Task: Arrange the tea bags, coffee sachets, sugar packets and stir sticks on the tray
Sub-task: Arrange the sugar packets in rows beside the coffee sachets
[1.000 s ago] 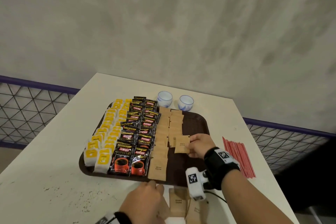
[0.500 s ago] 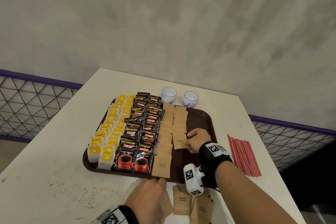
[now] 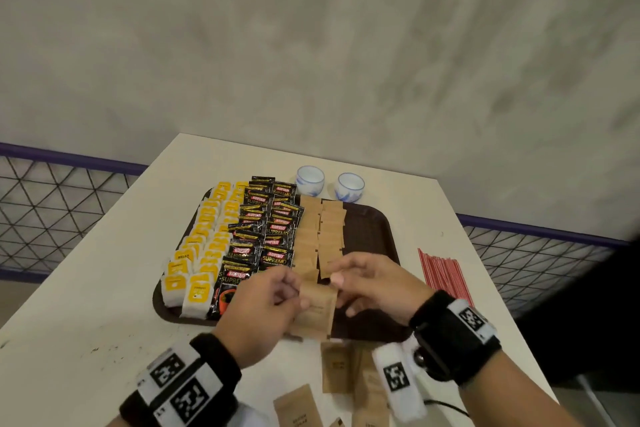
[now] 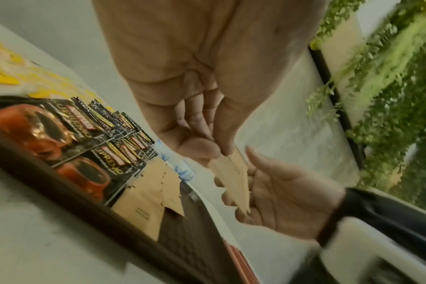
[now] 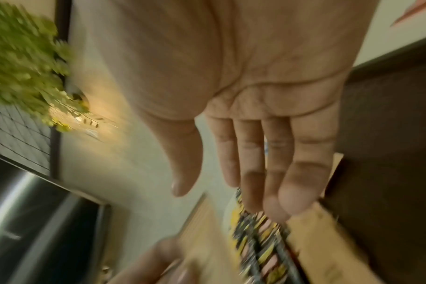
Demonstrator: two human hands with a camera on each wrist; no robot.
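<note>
A brown tray (image 3: 367, 229) holds rows of yellow tea bags (image 3: 204, 246), black coffee sachets (image 3: 266, 232) and two columns of brown sugar packets (image 3: 322, 232). Over the tray's front edge my left hand (image 3: 294, 291) pinches one sugar packet (image 3: 317, 305) between thumb and fingers, as the left wrist view shows on the packet (image 4: 234, 176). My right hand (image 3: 346, 291) is right beside it, fingers straight and palm facing the packet. In the right wrist view the right hand (image 5: 229, 184) holds nothing. Red stir sticks (image 3: 443, 270) lie on the table right of the tray.
Several loose sugar packets (image 3: 336, 371) lie on the white table in front of the tray. Two small white-and-blue cups (image 3: 310, 180) stand behind it. The tray's right part is bare. Wire fencing runs along both sides of the table, and a grey wall rises behind.
My left hand has lifted a sugar packet from the table up to the tray's front edge. My right hand has left the packet it laid on the tray and drawn back to the left hand.
</note>
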